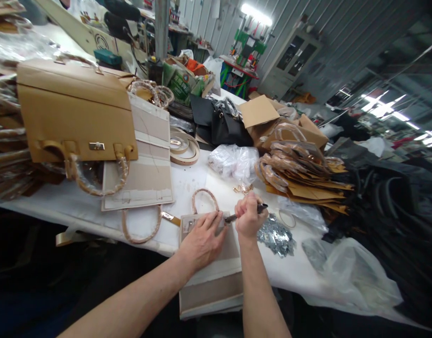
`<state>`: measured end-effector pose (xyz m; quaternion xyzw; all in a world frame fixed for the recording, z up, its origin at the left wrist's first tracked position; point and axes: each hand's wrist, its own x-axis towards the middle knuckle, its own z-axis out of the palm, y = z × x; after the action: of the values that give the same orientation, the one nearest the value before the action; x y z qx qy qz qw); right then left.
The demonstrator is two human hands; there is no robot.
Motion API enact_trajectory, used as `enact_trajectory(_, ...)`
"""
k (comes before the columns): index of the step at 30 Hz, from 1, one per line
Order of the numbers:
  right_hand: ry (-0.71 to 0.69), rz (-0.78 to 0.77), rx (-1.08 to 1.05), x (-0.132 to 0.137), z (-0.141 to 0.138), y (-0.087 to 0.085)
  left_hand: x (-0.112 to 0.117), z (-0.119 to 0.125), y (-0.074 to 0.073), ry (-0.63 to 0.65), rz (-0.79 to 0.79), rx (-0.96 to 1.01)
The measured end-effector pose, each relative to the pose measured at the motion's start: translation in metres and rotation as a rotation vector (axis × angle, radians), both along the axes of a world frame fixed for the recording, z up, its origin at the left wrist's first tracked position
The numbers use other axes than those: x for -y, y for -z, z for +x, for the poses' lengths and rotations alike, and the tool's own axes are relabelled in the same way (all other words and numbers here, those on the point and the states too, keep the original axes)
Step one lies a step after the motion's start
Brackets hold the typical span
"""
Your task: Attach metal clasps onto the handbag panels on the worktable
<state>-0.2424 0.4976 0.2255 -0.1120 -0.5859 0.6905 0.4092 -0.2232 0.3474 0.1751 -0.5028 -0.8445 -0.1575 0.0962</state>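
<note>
My left hand (206, 239) lies flat on a beige bag panel (233, 246), its fingers stretched out and close together near the panel's top edge. A plastic-wrapped handle (205, 191) loops up beyond that edge. In a closed fist, my right hand (250, 215) holds a slim dark hand tool (231, 218). Its left end meets the panel beside my left fingertips; its exact kind is unclear. Thin silver metal plates (277, 237) are heaped right of my right hand. Small gold-coloured fittings (243, 189) lie just beyond it. Part of the panel hangs over the table's front edge.
A tan handbag (77, 112) rests on beige panels (141, 183) at left. Coiled strapping (184, 148), a plastic bag of parts (233, 162) and a black handbag (230, 126) stand farther back. Stacked brown bag pieces (300, 176) and clear plastic (360, 270) occupy the right.
</note>
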Motion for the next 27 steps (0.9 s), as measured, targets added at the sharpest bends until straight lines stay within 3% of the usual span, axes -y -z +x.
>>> enact_trajectory(8, -0.079, 0.005, -0.004, 0.000, -0.002, -0.005, 0.000, -0.002, 0.001, 0.006, -0.014, -0.007)
enact_trajectory(17, -0.116, 0.150, 0.084, 0.005, 0.008, 0.012, -0.001, -0.002, 0.000, 0.005, -0.008, -0.003)
enact_trajectory(24, -0.128, 0.149, -0.054, 0.002, 0.013, -0.015, -0.001, -0.002, 0.005, 0.003, 0.003, 0.032)
enact_trajectory(27, -0.141, 0.185, -0.031, 0.004, 0.016, -0.012, -0.001, -0.002, 0.004, 0.011, -0.001, 0.044)
